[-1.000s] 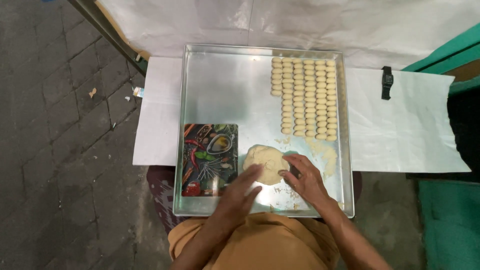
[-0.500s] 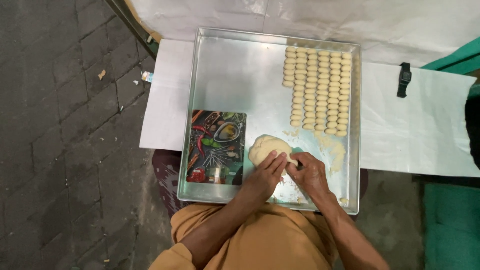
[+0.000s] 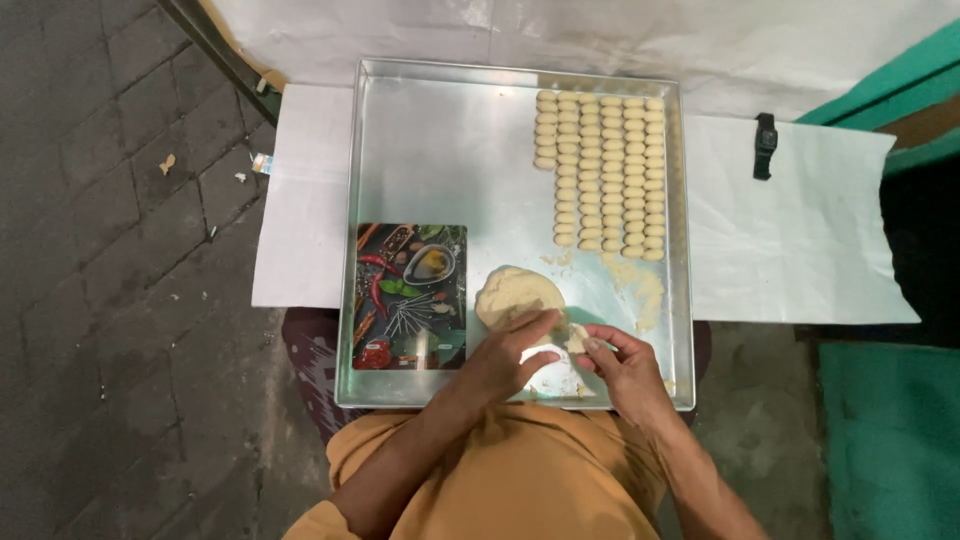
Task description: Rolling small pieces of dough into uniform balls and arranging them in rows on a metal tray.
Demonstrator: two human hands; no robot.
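Note:
A large metal tray point(image 3: 450, 150) rests on my lap. A pale dough lump point(image 3: 512, 292) lies near its front edge. My left hand point(image 3: 505, 355) and my right hand point(image 3: 622, 365) meet just in front of the lump, both pinching a small piece of dough point(image 3: 574, 338) between the fingertips. Several small shaped dough pieces point(image 3: 603, 170) stand in neat rows at the tray's far right. A dark cutting board printed with spices point(image 3: 410, 295) lies in the tray to the left of my left hand.
White paper point(image 3: 800, 230) is spread under the tray on both sides. A black wristwatch point(image 3: 764, 146) lies on the paper to the right. Grey paving bricks point(image 3: 110, 250) cover the ground to the left. A green surface point(image 3: 890, 440) is at the right.
Both hands have drawn back from the dough lump toward the tray's front edge and come together on a small piece of dough. The camera view has shifted slightly.

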